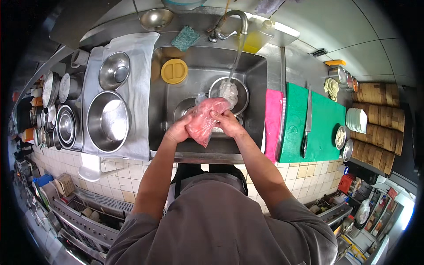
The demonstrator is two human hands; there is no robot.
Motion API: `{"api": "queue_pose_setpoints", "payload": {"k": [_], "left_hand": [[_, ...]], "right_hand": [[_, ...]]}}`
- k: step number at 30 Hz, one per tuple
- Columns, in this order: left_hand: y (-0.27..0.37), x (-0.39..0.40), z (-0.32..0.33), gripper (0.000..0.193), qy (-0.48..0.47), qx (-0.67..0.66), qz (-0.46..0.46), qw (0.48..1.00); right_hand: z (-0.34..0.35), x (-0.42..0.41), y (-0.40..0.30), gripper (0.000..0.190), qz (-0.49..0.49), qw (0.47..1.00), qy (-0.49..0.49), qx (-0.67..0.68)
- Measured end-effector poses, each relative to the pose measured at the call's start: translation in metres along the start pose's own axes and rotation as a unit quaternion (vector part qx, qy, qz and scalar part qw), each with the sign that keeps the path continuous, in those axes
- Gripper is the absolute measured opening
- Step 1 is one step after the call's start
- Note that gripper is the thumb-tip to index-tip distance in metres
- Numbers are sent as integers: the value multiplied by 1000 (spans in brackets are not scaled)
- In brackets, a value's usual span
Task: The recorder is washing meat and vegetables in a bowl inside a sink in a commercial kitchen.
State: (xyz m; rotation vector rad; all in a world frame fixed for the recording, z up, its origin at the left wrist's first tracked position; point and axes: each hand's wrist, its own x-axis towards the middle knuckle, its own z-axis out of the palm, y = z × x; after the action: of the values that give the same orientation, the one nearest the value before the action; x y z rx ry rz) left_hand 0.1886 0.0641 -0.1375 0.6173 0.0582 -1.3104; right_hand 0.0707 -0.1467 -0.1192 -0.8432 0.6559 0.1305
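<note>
Both hands hold a clear plastic bag of reddish-pink raw meat (207, 121) over the stainless sink (159, 109). My left hand (180, 129) grips its left side, while my right hand (228, 122) has the thumb pressed on its right side. Just beyond the bag, water runs from the faucet (244, 25) onto a pale, bagged-looking lump (228, 92) in a round metal bowl (245, 96). Another metal bowl (180, 107) sits to the left, partly hidden by the bag. A yellow round lid (174, 71) lies at the sink's back left.
Left of the sink, two steel bowls (108, 121) rest on a white cloth (140, 99). To the right are a pink towel (273, 122) and a green cutting board (326, 122) bearing a long knife (309, 112). Bamboo steamers (377, 114) and white plates (356, 120) stand farther right.
</note>
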Motion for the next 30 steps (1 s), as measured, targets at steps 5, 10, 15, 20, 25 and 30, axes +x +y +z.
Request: {"api": "queue_pose_setpoints", "payload": {"k": [5,10,15,20,25,30], "left_hand": [[-10,8,-10,58,116,36,-69,990],[-26,9,-4,47,142,-19,35,989],[-44,18,27,101,214,263,76,938],[-72,39,36,89,248,270,159,917],[-59,33,49,98,262,196,162,931],[-56,30,42,75,361,133,210,899]], "right_hand": [[1,14,12,33,-80,979,-68,-176],[19,6,53,16,-83,982,125,-113],[-3,3,57,18,-77,972,211,-62],[-8,8,48,16,-150,893,257,-337],[13,14,44,15,-170,864,242,-407],[23,25,34,16,-130,921,141,-338]]}}
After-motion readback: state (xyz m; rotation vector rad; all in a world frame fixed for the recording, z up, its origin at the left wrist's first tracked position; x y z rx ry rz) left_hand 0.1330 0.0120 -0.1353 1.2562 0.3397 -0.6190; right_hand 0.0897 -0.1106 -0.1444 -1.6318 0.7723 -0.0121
